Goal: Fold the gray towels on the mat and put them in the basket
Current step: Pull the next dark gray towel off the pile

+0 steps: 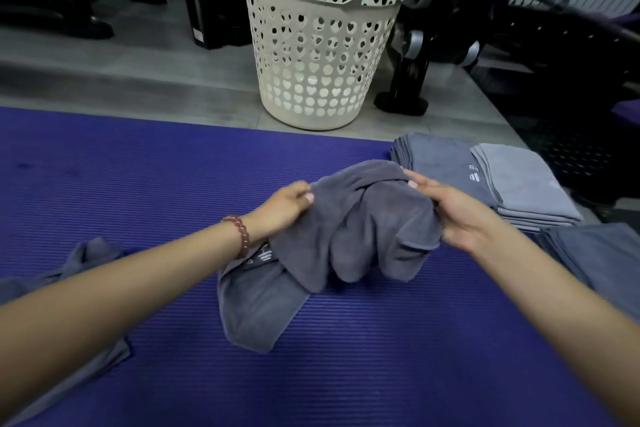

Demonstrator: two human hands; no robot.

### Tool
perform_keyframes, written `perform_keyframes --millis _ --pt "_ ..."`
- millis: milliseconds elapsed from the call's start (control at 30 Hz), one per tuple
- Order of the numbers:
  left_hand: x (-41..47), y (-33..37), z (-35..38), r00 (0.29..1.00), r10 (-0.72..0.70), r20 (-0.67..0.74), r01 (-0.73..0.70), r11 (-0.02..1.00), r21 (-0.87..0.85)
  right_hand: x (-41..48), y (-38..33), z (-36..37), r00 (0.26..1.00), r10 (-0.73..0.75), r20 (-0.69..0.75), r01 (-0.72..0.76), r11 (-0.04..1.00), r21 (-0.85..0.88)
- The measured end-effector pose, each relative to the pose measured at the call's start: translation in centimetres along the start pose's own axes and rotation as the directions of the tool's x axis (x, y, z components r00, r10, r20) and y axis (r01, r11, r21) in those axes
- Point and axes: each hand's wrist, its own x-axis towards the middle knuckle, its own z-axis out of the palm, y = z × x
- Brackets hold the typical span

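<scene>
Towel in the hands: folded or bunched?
Bunched, not folded. The towel hangs in loose lumps between the left hand and right hand, both gripping its upper edge; its lower end lies crumpled on the mat.

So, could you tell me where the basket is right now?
In the head view, the basket stands upright on the floor just beyond the mat, upper centre.

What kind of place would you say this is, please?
Most likely a gym or fitness studio. A ribbed purple exercise mat covers the floor, what looks like a weight rack with metal-ended weights stands behind it, and matching folded gray towels bearing a small logo are stacked at the mat's edge.
</scene>
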Motion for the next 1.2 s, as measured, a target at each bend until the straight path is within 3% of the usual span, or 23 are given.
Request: perform_keyframes --millis 100,167,200,300,333,400,500,567,633,700,767,833,933,1000,1067,1133,1200 --pt "0.0 1.3 -2.0 0.966 0.127 -0.224 -0.093 0.983 0.156 -0.4 -0.9 -0.9 0.999 0.045 -0.028 -0.049 0.978 -0.200" --pt "-0.4 2.5 -3.0 0.953 0.200 -0.227 -0.140 0.957 0.255 -0.8 -1.3 -0.9 0.997 0.071 -0.038 -0.079 0.956 -0.283" --pt "-0.7 2.9 -3.4 0.958 0.195 -0.213 -0.148 0.965 0.218 -1.0 -1.5 -0.7 0.995 0.091 -0.031 -0.096 0.950 -0.298" --pt "-1.7 4.5 -4.4 0.996 -0.011 -0.092 -0.008 0.978 -0.208 -2.0 -2.2 -0.2 0.975 0.212 0.064 -0.182 0.932 -0.315" --pt "-1.9 4.8 -4.7 0.997 -0.068 -0.025 0.058 0.959 -0.278 -2.4 -2.4 0.0 0.961 0.255 0.105 -0.204 0.914 -0.350" --pt "-2.1 4.7 -4.8 0.990 -0.138 0.019 0.138 0.959 -0.249 -2.5 -2.2 0.3 0.953 0.286 0.104 -0.215 0.875 -0.433" --pt "-2.1 1.8 -4.1 0.987 -0.156 -0.044 0.160 0.983 0.086 -0.5 0.2 -0.7 0.984 0.113 -0.139 -0.165 0.876 -0.454" --pt "-3.3 -0.9 -3.3 0.986 -0.166 -0.033 0.168 0.936 0.311 0.6 2.8 -2.1 0.956 -0.051 -0.289 -0.129 0.813 -0.568" --pt "-5.2 -3.7 -2.4 0.989 -0.129 0.073 0.086 0.900 0.427 0.6 5.4 -3.3 0.972 -0.025 -0.232 -0.133 0.758 -0.639" --pt "-7.0 -6.6 -1.5 0.964 -0.114 0.240 -0.042 0.827 0.561 -0.3 7.8 -4.0 0.987 0.150 -0.059 -0.150 0.720 -0.678" --pt "-8.3 -9.3 -0.8 0.920 -0.138 0.367 -0.186 0.671 0.718 -1.0 10.1 -4.9 0.950 0.295 0.100 -0.070 0.514 -0.855" --pt "-8.9 -11.2 -0.5 0.906 -0.129 0.402 -0.253 0.597 0.761 -0.7 12.3 -6.0 0.933 0.336 0.127 0.070 0.176 -0.982" --pt "-8.9 -12.6 -0.5 0.944 -0.032 0.329 -0.234 0.641 0.731 -0.4 14.3 -7.1 0.981 0.093 0.171 0.185 -0.175 -0.967" --pt "-8.3 -13.0 -0.5 0.964 0.041 0.262 -0.219 0.682 0.698 -0.1 14.3 -7.7 0.977 -0.120 0.178 0.143 -0.256 -0.956" --pt "-7.5 -13.1 -0.3 0.967 0.134 0.215 -0.245 0.710 0.660 0.6 13.7 -8.6 0.964 -0.243 0.104 0.065 -0.163 -0.984" --pt "-6.7 -13.2 -0.1 0.972 0.172 0.158 -0.234 0.743 0.627 1.2 12.6 -8.9 0.957 -0.290 -0.012 0.035 0.155 -0.987" --pt "-6.0 -12.7 0.0 0.991 0.134 0.007 -0.119 0.852 0.509 1.4 11.4 -8.6 0.936 -0.323 -0.137 0.052 0.513 -0.857"
